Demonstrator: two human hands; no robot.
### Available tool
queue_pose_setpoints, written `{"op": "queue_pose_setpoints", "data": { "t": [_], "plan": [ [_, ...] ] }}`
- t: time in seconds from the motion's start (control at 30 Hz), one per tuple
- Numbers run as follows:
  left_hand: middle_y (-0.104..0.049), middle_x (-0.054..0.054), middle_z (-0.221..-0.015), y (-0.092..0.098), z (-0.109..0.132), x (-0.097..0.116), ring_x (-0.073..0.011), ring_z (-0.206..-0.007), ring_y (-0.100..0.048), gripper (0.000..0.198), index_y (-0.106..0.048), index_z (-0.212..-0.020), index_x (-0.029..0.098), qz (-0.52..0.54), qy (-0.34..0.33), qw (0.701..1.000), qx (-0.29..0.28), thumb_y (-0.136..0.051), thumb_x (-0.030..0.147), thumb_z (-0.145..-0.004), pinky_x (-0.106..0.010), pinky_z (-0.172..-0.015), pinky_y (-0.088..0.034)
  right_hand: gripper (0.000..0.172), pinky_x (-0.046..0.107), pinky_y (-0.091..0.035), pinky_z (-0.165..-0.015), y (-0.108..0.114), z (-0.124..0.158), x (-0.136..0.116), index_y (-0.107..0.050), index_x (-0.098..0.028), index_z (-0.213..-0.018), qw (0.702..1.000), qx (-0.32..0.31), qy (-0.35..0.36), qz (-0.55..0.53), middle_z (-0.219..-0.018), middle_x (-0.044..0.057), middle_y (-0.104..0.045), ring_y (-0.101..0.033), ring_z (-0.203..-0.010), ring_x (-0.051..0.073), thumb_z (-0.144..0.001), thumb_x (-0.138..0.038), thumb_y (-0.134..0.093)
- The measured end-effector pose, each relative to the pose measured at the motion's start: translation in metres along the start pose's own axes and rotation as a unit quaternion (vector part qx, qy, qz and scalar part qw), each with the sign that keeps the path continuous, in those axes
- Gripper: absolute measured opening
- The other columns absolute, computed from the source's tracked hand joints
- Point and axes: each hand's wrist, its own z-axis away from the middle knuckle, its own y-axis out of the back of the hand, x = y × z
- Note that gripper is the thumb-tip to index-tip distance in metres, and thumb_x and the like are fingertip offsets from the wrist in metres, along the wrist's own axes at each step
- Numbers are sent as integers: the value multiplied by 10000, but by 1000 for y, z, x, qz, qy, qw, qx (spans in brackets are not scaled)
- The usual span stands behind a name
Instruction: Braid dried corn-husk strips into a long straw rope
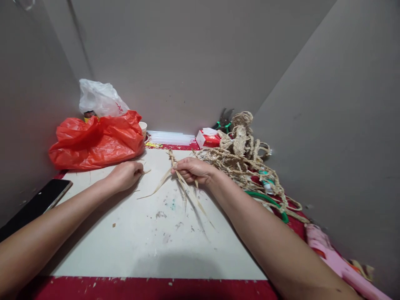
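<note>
My right hand (194, 170) pinches a braid of dry straw (171, 156) near the middle of the white board (103, 241). Loose strands (190, 193) fan out below the fingers toward me, and one bends off to the left. The braided end points away, beyond my fingertips. To the left, my left hand (126, 175) is closed just above the board, with a short bit of straw (146, 171) sticking out from its fingers. A gap separates the two hands. Behind my right hand, straw rope (225, 160) lies in a tangled heap.
At the back left sit a red plastic bag (100, 141), a white bag (100, 96) and a paper cup (143, 126). Clear sticks (171, 137), a tissue pack (208, 138) and green-handled pliers (223, 124) line the back wall. A phone (40, 204) lies left; something pink (340, 262) lies right.
</note>
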Motion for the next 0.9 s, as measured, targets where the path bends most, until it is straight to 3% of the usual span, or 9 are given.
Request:
{"op": "queue_pose_setpoints", "data": {
  "t": [0.17, 0.27, 0.4, 0.47, 0.53, 0.7, 0.9],
  "plan": [
    [-592, -64, -749, -5, 3, 4, -174, -681, -518, 131, -507, -682, 186, 35, 6, 998, 49, -420, 190, -781, -265, -608, -335, 126, 134, -96, -337, 3, -2, 3, -595, -67, -764, 1000, -14, 3, -9, -425, -118, -217, -122, -360, 8, -749, -193, -588],
    [-542, -22, -654, -4, 3, 14, -144, -587, -494, 96, -433, -680, 195, 166, 49, 982, 80, -449, 196, -775, -247, -562, -346, 134, 129, -92, -334, 4, -3, 4, -594, -66, -763, 1000, -20, 4, -22, -435, -119, -212, -117, -365, 6, -742, -199, -600],
    [-552, 15, -644, -1, -5, 34, -74, -424, -417, 86, -407, -730, 196, 445, 120, 887, 41, -481, 211, -771, -198, -416, -315, 143, 126, -92, -325, 4, -4, 4, -591, -70, -774, 999, -26, 7, -32, -438, -122, -205, -113, -364, 7, -736, -207, -608],
    [-574, 14, -653, -2, -10, 44, -61, -401, -397, 82, -434, -758, 189, 506, 136, 852, 28, -514, 202, -753, -185, -377, -296, 148, 124, -96, -326, 3, -5, 4, -590, -72, -780, 999, -30, 11, -31, -434, -122, -214, -114, -361, 6, -741, -214, -603],
    [-567, 22, -609, -5, -15, 53, -65, -403, -408, 82, -469, -777, 180, 530, 135, 837, 24, -540, 197, -742, -185, -379, -317, 145, 124, -102, -329, 3, -5, 4, -591, -72, -781, 999, -30, 17, -29, -426, -122, -222, -116, -360, 6, -744, -212, -596],
    [-458, 56, -450, -16, -20, 64, -68, -389, -392, 125, -520, -686, 155, 512, 113, 850, 38, -573, 252, -744, -199, -414, -323, 128, 122, -101, -335, 2, -4, 2, -588, -79, -759, 999, -24, 29, -34, -416, -124, -212, -111, -361, 7, -743, -206, -588],
    [-453, 56, -490, -19, -20, 69, -48, -446, -370, 225, -529, -609, 138, 510, 97, 852, 67, -639, 314, -695, -194, -448, -278, 131, 123, -99, -327, 3, -3, 1, -590, -82, -754, 999, -20, 34, -37, -428, -123, -212, -108, -361, 9, -728, -210, -600]
  ]
}}
